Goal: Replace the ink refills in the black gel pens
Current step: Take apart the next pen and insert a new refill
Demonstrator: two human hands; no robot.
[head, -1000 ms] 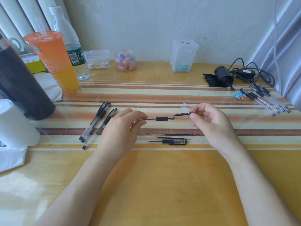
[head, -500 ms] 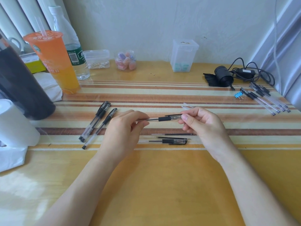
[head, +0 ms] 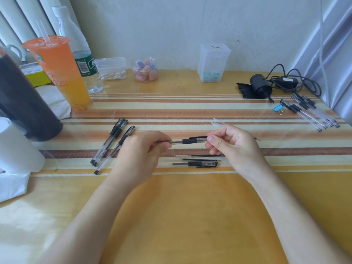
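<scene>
We had slid the clear plastic cap onto the slim gel pen; our left hand pinched its barrel, our right hand the cap.

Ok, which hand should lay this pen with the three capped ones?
Left, probably: the left hand grips the pen by its back end, right beside the three capped pens; the right hand pinches the cap end, farther from them.

No wording can be read with certainty. A barcode is seen on the water bottle, well beyond and left of the left hand. Pale lettering on the orange cup beside it is too blurred to read.
</scene>
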